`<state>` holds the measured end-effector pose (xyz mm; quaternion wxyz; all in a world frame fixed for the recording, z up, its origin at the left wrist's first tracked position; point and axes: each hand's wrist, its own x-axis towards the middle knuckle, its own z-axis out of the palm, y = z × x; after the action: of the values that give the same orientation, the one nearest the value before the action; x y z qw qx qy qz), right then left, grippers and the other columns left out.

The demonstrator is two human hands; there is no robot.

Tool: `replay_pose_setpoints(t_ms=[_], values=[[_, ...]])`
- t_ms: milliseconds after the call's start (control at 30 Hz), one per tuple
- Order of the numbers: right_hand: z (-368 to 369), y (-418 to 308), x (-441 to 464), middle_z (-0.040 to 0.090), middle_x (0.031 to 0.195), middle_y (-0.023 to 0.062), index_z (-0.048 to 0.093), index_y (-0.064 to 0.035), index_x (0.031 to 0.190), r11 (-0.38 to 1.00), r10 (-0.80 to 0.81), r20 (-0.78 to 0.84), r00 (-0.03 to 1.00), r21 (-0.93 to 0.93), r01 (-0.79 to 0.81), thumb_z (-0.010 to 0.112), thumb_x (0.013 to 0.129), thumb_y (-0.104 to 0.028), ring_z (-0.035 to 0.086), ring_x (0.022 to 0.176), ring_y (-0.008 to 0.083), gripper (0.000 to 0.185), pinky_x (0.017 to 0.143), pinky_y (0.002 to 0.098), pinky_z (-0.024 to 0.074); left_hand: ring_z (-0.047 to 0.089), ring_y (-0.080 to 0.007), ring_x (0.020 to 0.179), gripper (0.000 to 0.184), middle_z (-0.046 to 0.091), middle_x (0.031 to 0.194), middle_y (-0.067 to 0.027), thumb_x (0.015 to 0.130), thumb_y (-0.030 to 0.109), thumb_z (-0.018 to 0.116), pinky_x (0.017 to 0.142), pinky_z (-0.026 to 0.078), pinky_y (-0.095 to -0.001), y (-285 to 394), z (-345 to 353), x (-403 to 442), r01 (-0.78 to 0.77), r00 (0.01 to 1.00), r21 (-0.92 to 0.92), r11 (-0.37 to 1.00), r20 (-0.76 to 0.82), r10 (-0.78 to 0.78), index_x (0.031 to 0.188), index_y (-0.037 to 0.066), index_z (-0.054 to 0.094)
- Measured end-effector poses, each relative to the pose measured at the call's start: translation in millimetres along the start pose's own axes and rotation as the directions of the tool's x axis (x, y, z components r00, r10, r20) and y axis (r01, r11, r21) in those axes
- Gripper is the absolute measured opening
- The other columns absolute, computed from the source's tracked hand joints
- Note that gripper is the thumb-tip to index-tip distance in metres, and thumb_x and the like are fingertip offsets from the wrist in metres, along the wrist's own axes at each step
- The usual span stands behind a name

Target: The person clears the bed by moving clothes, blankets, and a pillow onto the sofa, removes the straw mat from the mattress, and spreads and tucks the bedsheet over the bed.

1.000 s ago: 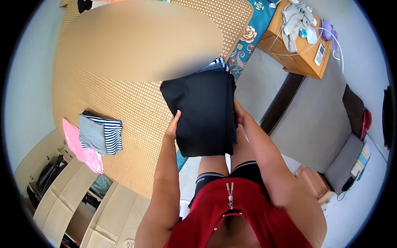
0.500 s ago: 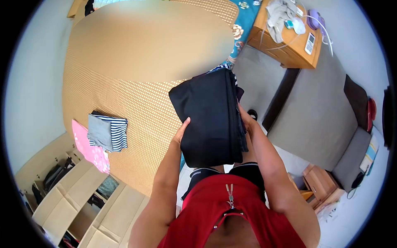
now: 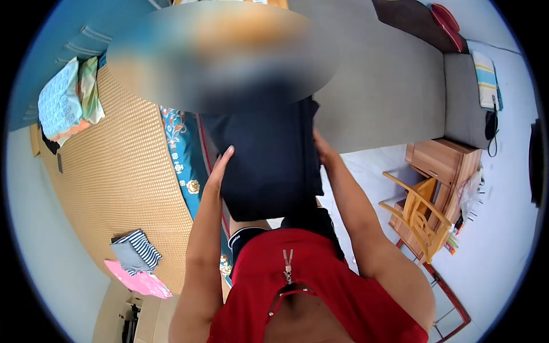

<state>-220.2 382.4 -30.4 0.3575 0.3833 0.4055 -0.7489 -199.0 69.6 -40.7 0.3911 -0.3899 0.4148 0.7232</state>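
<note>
A stack of folded clothes, a black garment [image 3: 266, 163] on top, is held up in front of my body. My left hand [image 3: 222, 166] grips its left side, the thumb lying on the black cloth. At the right edge my right hand [image 3: 324, 150] holds the stack, with its fingers mostly hidden beneath. A blurred oval covers the far end of the stack.
Left is a bed with a woven mat [image 3: 114, 171], bearing folded grey and striped clothes [image 3: 135, 253], a pink cloth [image 3: 137, 281] and pillows [image 3: 60, 100]. A grey sofa [image 3: 383, 80] lies ahead right. A wooden chair [image 3: 420, 214] stands by a wooden desk [image 3: 437, 160] at right.
My view has turned right, away from the bed; the sofa now lies ahead, and the chair has come into view. Both hands still hold the stack.
</note>
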Motion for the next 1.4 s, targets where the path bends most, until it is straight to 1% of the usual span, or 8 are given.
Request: replay_pose_setpoints(t_ms=[267,467,500,567,667,767,1133,1400], values=[[-215,-89,-25,0.060,0.117,0.0125,0.047,-0.0026,0.130,0.891,-0.338,-0.017,0.941,0.316,0.326,0.044,0.093,-0.047,0.060,0.100,0.0243,0.058,0.090,0.0355,0.0476,0.047,-0.0302,0.118,0.091,0.044,0.131,-0.0218,0.075,0.048,0.070,0.098,0.040,-0.0351,56,243,52,-0.146,0.934,0.260,0.955,0.353,0.047,0.137,-0.004,0.030],[-278,-123,-22,0.058,0.118,0.0139,0.047,-0.0005,0.129,0.855,-0.421,-0.484,0.767,0.072,0.514,0.041,0.095,-0.044,0.060,0.099,0.0248,0.056,0.088,0.0365,0.0481,0.041,-0.0309,0.125,0.104,0.035,0.140,-0.0225,0.075,0.057,0.066,0.101,0.036,-0.0407,24,322,137,-0.159,0.983,0.442,0.883,0.152,0.101,0.146,0.005,0.011],[-284,-124,-10,0.055,0.120,0.0169,0.047,0.0016,0.127,0.874,-0.359,-0.756,0.548,-0.067,0.481,0.037,0.096,-0.042,0.057,0.104,0.0290,0.054,0.094,0.0391,0.0430,0.037,-0.0315,0.128,0.104,0.032,0.141,-0.0223,0.075,0.058,0.065,0.103,0.033,-0.0425,16,325,142,-0.169,0.983,0.482,0.860,0.147,0.111,0.146,0.007,0.008],[-297,-103,20,0.051,0.122,0.0222,0.046,0.0032,0.127,0.457,-0.889,-0.442,0.116,-0.849,0.267,0.041,0.096,-0.038,0.049,0.114,0.0342,0.052,0.102,0.0414,0.0340,0.030,-0.0326,0.133,0.105,0.027,0.145,-0.0219,0.077,0.058,0.063,0.106,0.028,-0.0459,-1,327,151,-0.181,0.983,0.556,0.811,0.133,0.128,0.147,0.011,0.003],[-262,-81,45,0.029,0.142,0.0260,0.042,-0.0105,0.136,0.164,-0.865,-0.023,0.501,-0.957,0.239,0.055,0.088,-0.037,0.028,0.131,0.0416,0.056,0.108,0.0419,0.0249,0.027,-0.0298,0.134,0.094,0.029,0.145,-0.0187,0.081,0.054,0.060,0.106,0.025,-0.0439,-41,298,178,-0.211,0.977,0.675,0.708,0.157,0.141,0.146,0.007,0.011],[-257,-59,76,0.013,0.151,0.0160,0.029,-0.0311,0.142,0.227,-0.578,-0.199,0.791,-0.971,-0.079,0.057,0.084,-0.046,0.019,0.136,0.0386,0.067,0.102,0.0597,0.0270,0.043,-0.0274,0.120,0.087,0.045,0.133,-0.0165,0.083,0.050,0.060,0.101,0.032,-0.0401,-74,252,170,-0.119,0.993,0.700,0.704,0.089,0.079,0.145,0.006,0.019],[-258,-57,88,0.018,0.146,0.0224,0.026,-0.0267,0.141,-0.067,-0.616,-0.030,0.787,-0.994,-0.090,0.068,0.075,-0.038,0.022,0.132,0.0430,0.080,0.102,0.0527,0.0323,0.059,-0.0313,0.102,0.062,0.064,0.108,-0.0149,0.084,0.048,0.054,0.088,0.045,-0.0391,-169,47,53,0.185,0.917,0.915,0.359,-0.293,0.272,0.129,0.005,0.048],[-229,-2,52,0.037,0.134,0.0318,0.030,-0.0067,0.140,-0.296,-0.200,0.075,0.977,-0.955,0.012,0.058,0.084,-0.040,0.039,0.123,0.0435,0.071,0.103,0.0426,0.0339,0.059,-0.0343,0.101,0.055,0.064,0.106,-0.0184,0.085,0.045,0.053,0.089,0.046,-0.0410,-230,17,-44,0.095,0.804,0.743,0.662,-0.450,0.389,0.129,0.012,0.050]])
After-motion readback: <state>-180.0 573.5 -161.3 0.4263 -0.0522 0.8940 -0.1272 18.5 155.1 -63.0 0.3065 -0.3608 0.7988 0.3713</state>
